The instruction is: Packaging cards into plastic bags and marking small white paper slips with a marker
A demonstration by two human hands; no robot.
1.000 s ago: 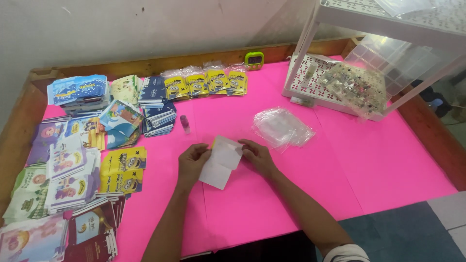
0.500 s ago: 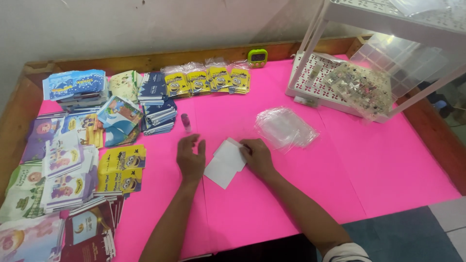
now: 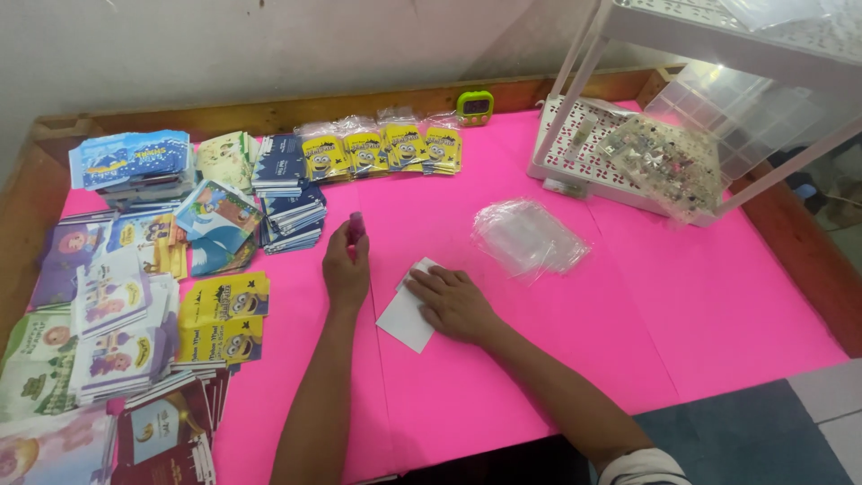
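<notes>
Left hand (image 3: 346, 268) has reached the upright glue stick (image 3: 356, 226).

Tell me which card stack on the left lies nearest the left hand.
The dark blue stack, just left of the left hand gripping the small pink tube. The yellow cartoon stack sits farther away.

1. Two hands on the bench (image 3: 557, 377): left hand (image 3: 346, 268), right hand (image 3: 453, 304).
2. One white envelope (image 3: 402, 316), centre of frame.
3. One small pink tube (image 3: 356, 226), just above centre.
4. Four yellow cartoon packets (image 3: 384, 149) in a row, upper centre.
5. One green timer (image 3: 474, 107), top centre.
6. One heap of clear plastic bags (image 3: 528, 237), right of centre.
7. One white rack (image 3: 718, 54), upper right.
8. Many stacks of printed envelopes (image 3: 117, 296) at left, number uncertain.
</notes>
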